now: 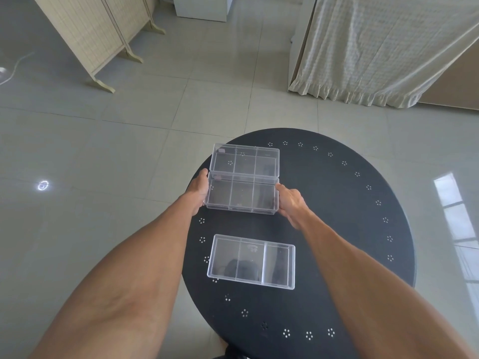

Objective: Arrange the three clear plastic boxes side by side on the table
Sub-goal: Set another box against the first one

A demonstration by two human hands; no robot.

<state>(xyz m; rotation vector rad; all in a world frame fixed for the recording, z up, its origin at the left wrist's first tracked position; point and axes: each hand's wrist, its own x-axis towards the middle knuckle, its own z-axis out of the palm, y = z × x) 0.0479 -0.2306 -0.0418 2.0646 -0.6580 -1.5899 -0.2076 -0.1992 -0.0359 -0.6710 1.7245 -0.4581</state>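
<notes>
a: what is hard to read?
b: the clear walls let the round black perforated tabletop (pixel 337 203) show through, so box edges are faint. whether the middle box rests on the tabletop or is lifted, cannot tell. the near rim of the tabletop is cut off by the frame and both forearms.

a: count and orientation?
b: three clear rectangular three-compartment plastic boxes, each with its long axis running left to right. far clear box (pixel 245 159) and middle clear box (pixel 242 194) touch along their long sides. near clear box (pixel 251 261) sits apart, closer to the person, slightly rotated.

a: hands?
b: two. left hand (pixel 199 190) presses the middle box's left short end, right hand (pixel 291 200) its right short end; both grasp that box between them. fingertips partly hidden behind the walls.
</notes>
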